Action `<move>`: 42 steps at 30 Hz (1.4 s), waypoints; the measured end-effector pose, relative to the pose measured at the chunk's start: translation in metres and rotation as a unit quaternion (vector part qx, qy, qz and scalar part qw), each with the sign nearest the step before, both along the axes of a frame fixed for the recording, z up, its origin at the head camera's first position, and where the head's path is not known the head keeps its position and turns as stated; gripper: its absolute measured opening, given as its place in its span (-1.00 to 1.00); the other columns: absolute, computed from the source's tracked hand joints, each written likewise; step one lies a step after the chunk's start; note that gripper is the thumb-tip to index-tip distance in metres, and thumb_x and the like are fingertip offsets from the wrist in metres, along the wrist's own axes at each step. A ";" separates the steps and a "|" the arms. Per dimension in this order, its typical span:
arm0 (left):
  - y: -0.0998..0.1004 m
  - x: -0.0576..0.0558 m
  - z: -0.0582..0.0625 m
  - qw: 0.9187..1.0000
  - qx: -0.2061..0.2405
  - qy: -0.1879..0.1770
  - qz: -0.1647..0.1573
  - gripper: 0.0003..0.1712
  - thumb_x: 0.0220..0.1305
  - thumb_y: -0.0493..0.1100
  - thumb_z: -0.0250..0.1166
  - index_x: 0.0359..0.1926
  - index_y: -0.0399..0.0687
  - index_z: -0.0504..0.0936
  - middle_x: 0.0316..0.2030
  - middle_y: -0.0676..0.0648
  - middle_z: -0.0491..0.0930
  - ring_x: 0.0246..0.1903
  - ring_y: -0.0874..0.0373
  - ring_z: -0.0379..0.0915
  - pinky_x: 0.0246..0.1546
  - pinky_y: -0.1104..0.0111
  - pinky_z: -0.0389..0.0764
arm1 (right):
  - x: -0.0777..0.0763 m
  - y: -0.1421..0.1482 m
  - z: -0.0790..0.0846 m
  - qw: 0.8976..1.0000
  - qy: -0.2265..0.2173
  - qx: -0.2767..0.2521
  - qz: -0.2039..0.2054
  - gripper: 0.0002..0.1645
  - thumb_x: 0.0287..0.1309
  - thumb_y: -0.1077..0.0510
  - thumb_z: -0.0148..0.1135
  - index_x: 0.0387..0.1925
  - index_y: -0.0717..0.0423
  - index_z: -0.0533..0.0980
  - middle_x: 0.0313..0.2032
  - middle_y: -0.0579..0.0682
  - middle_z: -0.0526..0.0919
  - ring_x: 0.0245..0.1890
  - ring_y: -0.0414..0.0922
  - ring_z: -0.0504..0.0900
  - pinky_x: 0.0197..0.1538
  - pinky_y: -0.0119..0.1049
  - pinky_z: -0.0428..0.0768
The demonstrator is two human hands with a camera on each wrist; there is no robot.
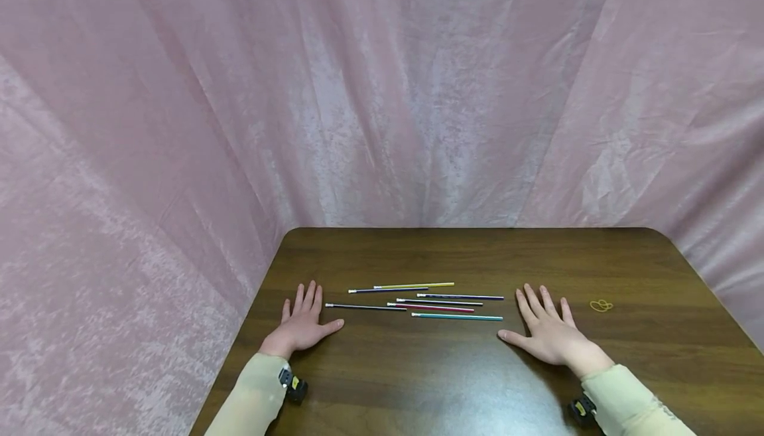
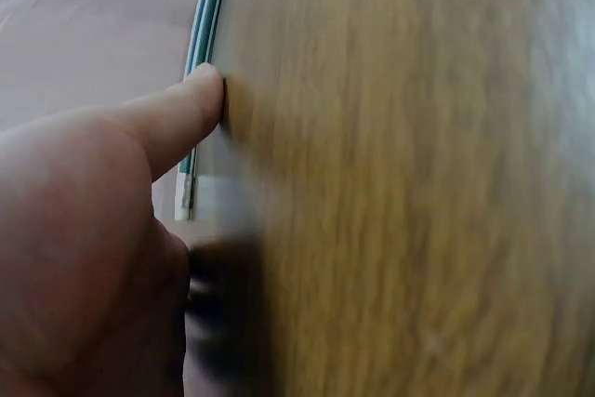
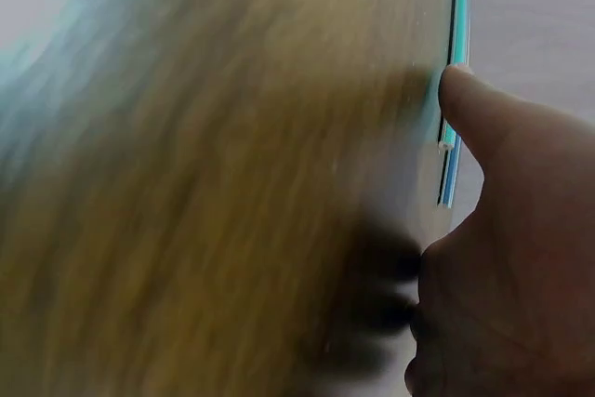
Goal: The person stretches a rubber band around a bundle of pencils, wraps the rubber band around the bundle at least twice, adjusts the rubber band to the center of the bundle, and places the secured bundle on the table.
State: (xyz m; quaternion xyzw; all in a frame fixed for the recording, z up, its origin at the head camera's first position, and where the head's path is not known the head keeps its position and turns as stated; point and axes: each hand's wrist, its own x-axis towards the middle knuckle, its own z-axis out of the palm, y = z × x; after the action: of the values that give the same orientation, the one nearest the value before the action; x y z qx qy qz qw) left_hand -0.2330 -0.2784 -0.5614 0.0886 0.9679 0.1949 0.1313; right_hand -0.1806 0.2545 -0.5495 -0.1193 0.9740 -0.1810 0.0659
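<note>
Several pencils with white eraser ends lie roughly parallel on the table, among them a yellow pencil (image 1: 418,285), a red pencil (image 1: 432,306) and a teal pencil (image 1: 459,317). To their left, my left hand (image 1: 303,325) is palm down at the tabletop, fingers spread and straight, its thumb close to a dark pencil (image 1: 367,307). On the other side my right hand (image 1: 550,335) lies the same way, thumb pointing toward the teal pencil's end. Neither hand holds anything. A small bundle of yellow rubber bands (image 1: 601,306) rests beyond my right fingers.
The brown wooden table (image 1: 382,383) has rounded far corners. A pink velvet curtain (image 1: 406,91) hangs behind it and along the sides. Each wrist carries a small black camera, such as the left wrist camera (image 1: 296,389).
</note>
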 end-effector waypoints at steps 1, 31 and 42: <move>0.002 0.000 0.000 1.000 0.001 0.000 0.000 0.38 0.39 0.58 0.15 0.70 -0.31 -0.23 0.69 -0.34 -0.39 0.64 -0.29 -0.71 0.44 -0.37 -0.59 | 0.000 -0.001 0.000 1.000 0.001 0.001 0.000 0.28 0.38 -0.51 0.17 0.63 0.39 0.06 0.62 0.45 -0.04 0.60 0.50 -0.18 0.44 0.54 -0.28; 0.018 0.001 -0.005 1.000 0.022 0.012 0.006 0.31 0.47 0.54 0.06 0.68 -0.37 -0.23 0.69 -0.33 -0.41 0.63 -0.31 -0.74 0.43 -0.38 -0.60 | -0.006 -0.018 0.001 0.999 0.034 0.005 0.006 0.29 0.38 -0.50 0.19 0.59 0.47 0.09 0.61 0.42 0.07 0.60 0.47 -0.07 0.49 0.49 -0.11; 0.040 0.002 0.008 0.999 -0.033 0.002 -0.006 0.19 0.56 0.42 0.07 0.70 -0.28 -0.27 0.71 -0.27 -0.38 0.66 -0.26 -0.65 0.51 -0.31 -0.46 | -0.007 -0.022 0.001 0.999 0.031 -0.025 0.013 0.33 0.38 -0.51 0.18 0.57 0.54 0.08 0.58 0.54 0.03 0.60 0.50 -0.10 0.51 0.44 -0.06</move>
State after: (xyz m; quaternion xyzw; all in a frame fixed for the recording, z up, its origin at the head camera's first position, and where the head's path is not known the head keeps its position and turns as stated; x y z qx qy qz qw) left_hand -0.2307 -0.2379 -0.5534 0.0906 0.9736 0.1616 0.1336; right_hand -0.1879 0.2323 -0.5489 -0.1389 0.9692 -0.2005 0.0354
